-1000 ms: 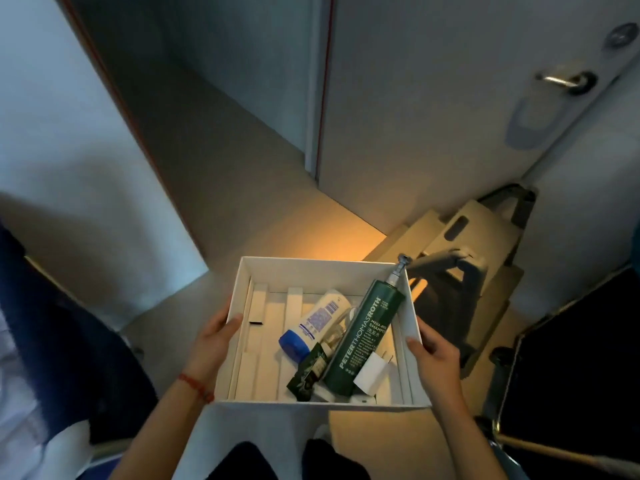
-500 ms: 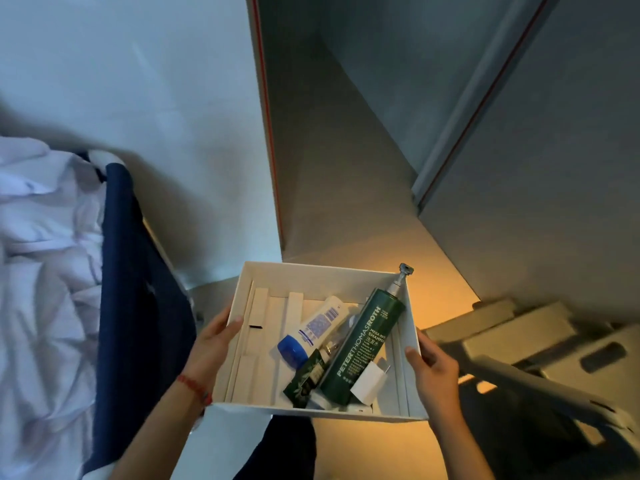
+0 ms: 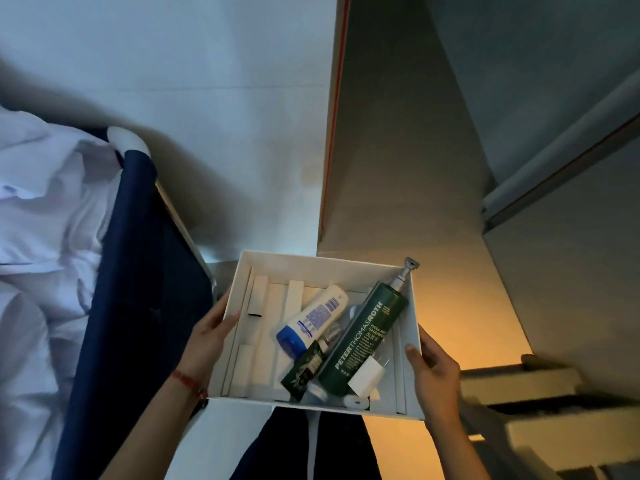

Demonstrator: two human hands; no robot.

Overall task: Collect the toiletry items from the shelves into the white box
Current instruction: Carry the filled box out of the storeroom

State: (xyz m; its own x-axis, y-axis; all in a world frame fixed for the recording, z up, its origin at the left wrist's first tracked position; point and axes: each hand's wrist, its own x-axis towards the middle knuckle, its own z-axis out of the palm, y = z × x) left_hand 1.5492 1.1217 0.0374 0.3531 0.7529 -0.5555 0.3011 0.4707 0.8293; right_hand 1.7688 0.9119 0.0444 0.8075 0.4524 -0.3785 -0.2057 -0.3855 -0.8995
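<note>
White box (image 3: 322, 268), open at the top, held level in the air in front of the body, between both hands, above the dark trouser legs. Left hand (image 3: 207, 341) closed on the left wall, thumb hooked over the rim and lying inside, the other fingers hidden under the box; a red string bracelet (image 3: 187, 381) on that wrist. Right hand (image 3: 433, 372) closed on the right wall near the front corner, thumb pressed on the outside edge, the rest of the fingers out of sight below.

Inside, lying flat and crowded to the right half: a tall dark green pump bottle (image 3: 363, 341) set diagonally, its silver pump head sticking out above the far right corner; a white tube with blue cap (image 3: 311, 320) just beside it on the left, touching; a small dark green carton (image 3: 304, 368) below the tube; a white charger plug (image 3: 367, 375) resting against the foot of the green bottle. Some smaller pieces under these, too hidden to name. Left half of the box bare, only white divider strips.

No shelf visible anywhere; only a pale wall, a bed with white bedding (image 3: 41, 237) and a dark blue side (image 3: 131, 306) at the left.

Judged as the carrying step, between pickups or near the end of collecting. Next move probably: keep the box flat so the tall bottle does not roll out, then free one hand before reaching for another item.
</note>
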